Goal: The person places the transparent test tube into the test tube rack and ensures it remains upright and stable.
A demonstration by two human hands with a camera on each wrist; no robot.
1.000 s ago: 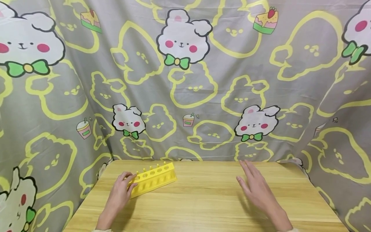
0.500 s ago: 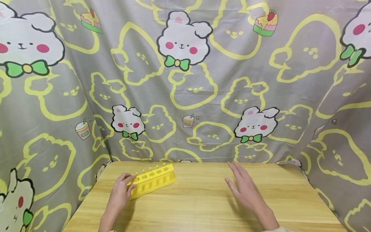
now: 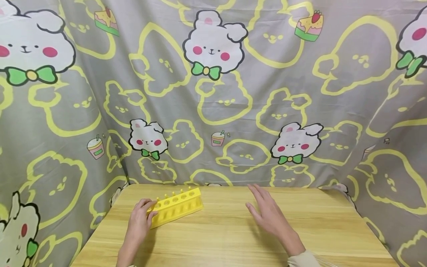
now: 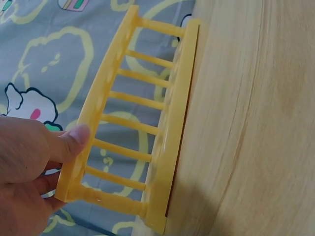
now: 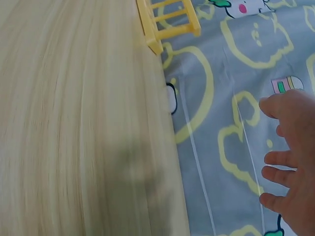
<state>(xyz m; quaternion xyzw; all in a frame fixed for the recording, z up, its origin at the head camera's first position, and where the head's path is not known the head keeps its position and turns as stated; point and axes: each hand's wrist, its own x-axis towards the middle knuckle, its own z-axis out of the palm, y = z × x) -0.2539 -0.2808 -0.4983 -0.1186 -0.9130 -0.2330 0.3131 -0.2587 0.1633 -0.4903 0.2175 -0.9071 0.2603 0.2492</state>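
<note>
A yellow plastic test tube rack (image 3: 176, 207) stands on the left part of the wooden table, angled with its right end farther back. Round holes and a row of short pegs run along its top; the holes hold no tubes. My left hand (image 3: 139, 218) grips the rack's left end, thumb on the near side of the top bar and fingers behind, as the left wrist view also shows at the rack's top rail (image 4: 98, 98). My right hand (image 3: 267, 215) hovers over the table right of the rack, fingers extended and holding nothing.
The wooden table (image 3: 213, 244) ends at a grey curtain (image 3: 233, 111) printed with rabbits, which hangs behind it and on both sides. In the right wrist view, the rack's end lies near the table's far edge.
My right hand has moved left across the table, closer to the rack. The left hand and the rack stay where they were.
</note>
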